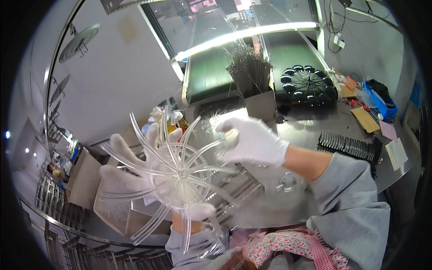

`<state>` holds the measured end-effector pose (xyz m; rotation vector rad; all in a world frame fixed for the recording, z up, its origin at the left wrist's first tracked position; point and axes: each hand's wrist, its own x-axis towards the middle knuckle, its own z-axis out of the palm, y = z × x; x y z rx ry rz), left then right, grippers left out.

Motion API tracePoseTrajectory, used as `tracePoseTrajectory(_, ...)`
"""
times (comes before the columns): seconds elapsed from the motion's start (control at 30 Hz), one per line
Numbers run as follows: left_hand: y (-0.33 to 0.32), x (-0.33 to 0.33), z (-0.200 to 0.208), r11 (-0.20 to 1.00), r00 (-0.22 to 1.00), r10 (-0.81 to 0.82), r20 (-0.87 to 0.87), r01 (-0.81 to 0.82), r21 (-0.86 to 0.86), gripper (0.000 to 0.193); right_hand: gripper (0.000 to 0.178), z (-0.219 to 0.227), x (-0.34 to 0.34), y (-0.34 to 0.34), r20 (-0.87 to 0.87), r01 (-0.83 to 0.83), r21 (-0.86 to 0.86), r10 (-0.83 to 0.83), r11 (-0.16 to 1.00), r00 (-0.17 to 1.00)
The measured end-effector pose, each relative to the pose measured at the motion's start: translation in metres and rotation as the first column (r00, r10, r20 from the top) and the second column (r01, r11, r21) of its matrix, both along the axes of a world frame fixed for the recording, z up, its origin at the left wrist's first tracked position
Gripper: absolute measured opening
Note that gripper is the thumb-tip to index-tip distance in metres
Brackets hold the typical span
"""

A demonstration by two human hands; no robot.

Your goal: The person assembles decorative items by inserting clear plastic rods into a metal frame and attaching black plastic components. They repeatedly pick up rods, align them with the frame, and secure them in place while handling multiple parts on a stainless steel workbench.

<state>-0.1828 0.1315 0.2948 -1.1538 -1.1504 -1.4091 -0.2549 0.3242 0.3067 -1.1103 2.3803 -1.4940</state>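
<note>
My left hand (pixel 123 177), in a white glove, has its fingers spread beneath a clear plastic piece (pixel 181 173) and holds it up. Many thin curved arms fan out from the piece's round hub, some blurred. My right hand (pixel 257 143), also gloved in white, hovers just right of those arms. Its fingers curve with a gap to the thumb; nothing can be made out between them. Whether the fingertips touch an arm is unclear. Below it on the metal table (pixel 265 211) lies a small clear plastic part (pixel 290 182).
A metal box (pixel 261 107) holds upright thin wires. Behind it run green conveyor belts (pixel 211 69). A ring of black round pieces (pixel 310 85) stands at right, with a row of black parts (pixel 346 146) nearer. A blue bin (pixel 382 103) is far right; cardboard boxes (pixel 83 180) stand left.
</note>
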Motion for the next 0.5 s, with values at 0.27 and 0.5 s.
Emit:
tracePoseTrajectory(0.27,-0.048,-0.01,-0.034,0.97,0.311,0.038,0.95,-0.241,0.04,0.108,0.042,0.127,-0.027,0.035,-0.86,-0.038,0.272,0.26,0.962,0.44)
tracePoseTrajectory(0.5,-0.009,-0.017,-0.038,0.505,0.165,-0.663,0.73,0.819,0.274,0.108,0.027,0.168,0.02,-0.016,-0.788,0.163,0.614,0.588,0.773,0.181)
